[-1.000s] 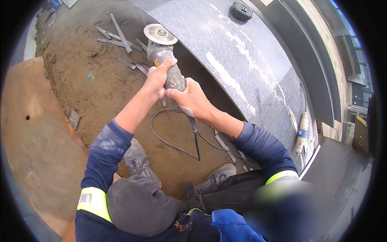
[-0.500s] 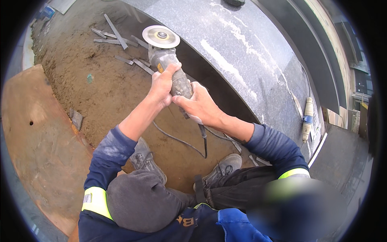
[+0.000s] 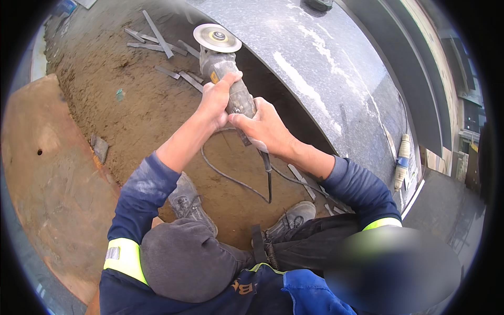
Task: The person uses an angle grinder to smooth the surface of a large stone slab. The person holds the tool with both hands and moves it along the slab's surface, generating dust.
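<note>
Held in both hands, wrapped tightly round its casing: an angle grinder (image 3: 237, 86). Gripped about mid-length by the left hand (image 3: 216, 102), nearer the disc, and around the rear by the right hand (image 3: 266, 126), nearer the cord end. Aimed forward from the hands along its long axis, slightly toward the person's left, with the pale cutting disc (image 3: 218, 38) foremost, broad face up. Overlapped in view by the disc rim: the near edge of a grey stone slab (image 3: 315, 73), just to the right; impossible to tell whether touching. Streaked with white powder across the top of the slab.

Trailing from the grinder's rear, a dark cord (image 3: 270, 181), bent in a loop above or on the brown soil (image 3: 142, 121). Strewn past the left hand, thin grey strips (image 3: 157, 34). Farther left, a brown board (image 3: 58, 184) with a round hole. Resting on the slab's right side, a cream cylindrical fitting (image 3: 402, 161) banded blue.
</note>
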Tool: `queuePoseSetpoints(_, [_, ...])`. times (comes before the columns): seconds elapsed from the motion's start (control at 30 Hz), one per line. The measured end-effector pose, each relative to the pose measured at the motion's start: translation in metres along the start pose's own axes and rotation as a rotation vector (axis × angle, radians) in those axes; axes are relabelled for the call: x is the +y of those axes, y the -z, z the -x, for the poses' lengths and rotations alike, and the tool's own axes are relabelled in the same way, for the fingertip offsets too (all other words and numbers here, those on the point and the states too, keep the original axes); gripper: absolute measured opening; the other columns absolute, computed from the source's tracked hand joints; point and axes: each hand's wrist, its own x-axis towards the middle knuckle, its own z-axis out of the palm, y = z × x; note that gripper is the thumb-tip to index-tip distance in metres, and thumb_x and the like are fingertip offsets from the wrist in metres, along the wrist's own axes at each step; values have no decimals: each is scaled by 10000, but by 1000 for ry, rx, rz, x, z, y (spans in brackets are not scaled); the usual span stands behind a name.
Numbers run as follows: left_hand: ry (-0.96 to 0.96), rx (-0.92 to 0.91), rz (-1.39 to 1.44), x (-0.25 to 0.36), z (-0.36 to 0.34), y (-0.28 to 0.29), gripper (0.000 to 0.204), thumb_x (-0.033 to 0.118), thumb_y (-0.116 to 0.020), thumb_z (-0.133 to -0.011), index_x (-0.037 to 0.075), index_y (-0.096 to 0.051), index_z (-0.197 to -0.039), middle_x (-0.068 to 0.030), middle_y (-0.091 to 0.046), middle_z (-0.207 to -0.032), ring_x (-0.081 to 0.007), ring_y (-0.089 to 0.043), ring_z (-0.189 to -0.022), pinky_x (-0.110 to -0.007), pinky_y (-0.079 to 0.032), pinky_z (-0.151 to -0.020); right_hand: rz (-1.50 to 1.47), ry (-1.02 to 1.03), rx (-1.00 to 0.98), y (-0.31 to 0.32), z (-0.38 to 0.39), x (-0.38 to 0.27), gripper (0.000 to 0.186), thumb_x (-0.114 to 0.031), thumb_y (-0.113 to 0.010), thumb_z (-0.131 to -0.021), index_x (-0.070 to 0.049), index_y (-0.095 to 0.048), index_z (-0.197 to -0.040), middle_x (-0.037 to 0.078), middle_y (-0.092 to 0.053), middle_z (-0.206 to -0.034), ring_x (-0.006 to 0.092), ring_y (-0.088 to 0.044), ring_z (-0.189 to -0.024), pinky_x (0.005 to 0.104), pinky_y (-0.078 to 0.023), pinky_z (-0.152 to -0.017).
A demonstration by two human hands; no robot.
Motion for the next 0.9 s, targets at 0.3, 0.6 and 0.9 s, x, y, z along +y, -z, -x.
queuePoseSetpoints(0.3, [-11, -12, -17, 10, -14, 6, 356, 274, -745, -881, -10, -595, -1034, -123, -654, -866, -268, -702, -736, -417, -618, -690, -38, 54, 30, -4, -17, 1, 386, -273, -720, -874, 42, -532, -996, 69, -613, -793, 100, -570, -672, 281, -466, -558])
queuePoseSetpoints(0.6, [-5, 6, -32, 19, -27, 10, 389, 298, -750, -875, 2, -592, -1072, -137, -661, -906, -278, -709, -758, -429, -620, -705, -47, 39, 43, -6, -29, -5, 399, -288, -727, -864, 54, -564, -990, 75, -618, -800, 104, -573, -704, 283, -468, -583])
queuePoseSetpoints(0.9, [-2, -56, -47, 28, -42, 16, 417, 316, -760, -867, 17, -591, -1103, -128, -657, -916, -269, -703, -790, -422, -621, -720, -55, 97, -7, -5, -47, -6, 384, -278, -732, -866, 59, -592, -987, 59, -619, -792, 94, -566, -686, 287, -467, -573])
